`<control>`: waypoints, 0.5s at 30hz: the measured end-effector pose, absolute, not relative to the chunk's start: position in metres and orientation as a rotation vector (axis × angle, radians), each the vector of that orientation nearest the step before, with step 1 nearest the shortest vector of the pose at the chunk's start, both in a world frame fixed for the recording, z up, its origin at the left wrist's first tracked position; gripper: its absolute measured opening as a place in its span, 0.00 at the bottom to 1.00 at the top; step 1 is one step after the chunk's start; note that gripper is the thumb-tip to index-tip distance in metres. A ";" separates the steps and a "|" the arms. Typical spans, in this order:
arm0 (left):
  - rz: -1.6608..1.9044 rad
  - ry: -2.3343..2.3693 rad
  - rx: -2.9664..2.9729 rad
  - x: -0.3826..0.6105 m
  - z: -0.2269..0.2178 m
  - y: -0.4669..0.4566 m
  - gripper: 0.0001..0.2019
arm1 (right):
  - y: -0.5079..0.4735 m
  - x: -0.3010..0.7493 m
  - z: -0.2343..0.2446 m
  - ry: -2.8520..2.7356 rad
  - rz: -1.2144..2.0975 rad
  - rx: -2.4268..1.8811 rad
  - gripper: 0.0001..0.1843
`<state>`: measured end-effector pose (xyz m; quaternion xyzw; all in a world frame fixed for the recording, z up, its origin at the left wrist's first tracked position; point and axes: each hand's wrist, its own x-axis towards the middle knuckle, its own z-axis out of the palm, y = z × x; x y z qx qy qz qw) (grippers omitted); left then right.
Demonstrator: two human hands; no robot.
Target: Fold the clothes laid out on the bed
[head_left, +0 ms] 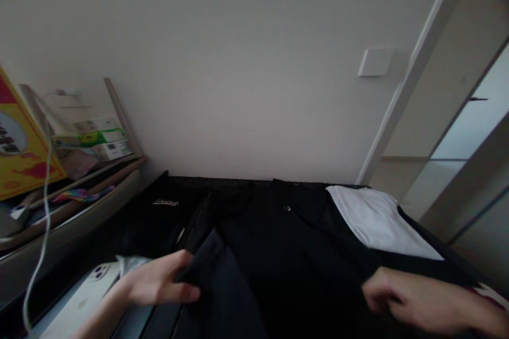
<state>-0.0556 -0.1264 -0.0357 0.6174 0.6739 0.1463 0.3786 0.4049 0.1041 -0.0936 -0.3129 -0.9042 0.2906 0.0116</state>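
A black garment with a small white logo lies spread in front of me. My left hand is closed at its left side, pinching a raised, dark grey-looking fold of the cloth between thumb and fingers. On the garment's right side, my right hand is slightly blurred, its fingers curled closed on the dark cloth. A pale smartphone lies beside my left forearm, with a bit of light grey cloth behind my left wrist.
Black folded cloth with white lettering lies at the left, and a white folded cloth at the right. A shelf with small boxes, a yellow box and a hanging white cable stand left. A wall rises behind.
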 end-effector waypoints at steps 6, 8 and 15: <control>0.620 1.590 1.757 -0.026 -0.036 -0.075 0.19 | 0.119 0.350 -0.110 -2.823 0.855 -0.788 0.19; 0.727 1.716 1.813 -0.018 -0.055 -0.046 0.18 | 0.135 0.329 -0.126 -2.765 0.717 -0.823 0.22; 0.422 2.276 1.994 -0.024 -0.154 0.050 0.25 | 0.188 0.250 -0.184 -2.602 0.244 -1.232 0.33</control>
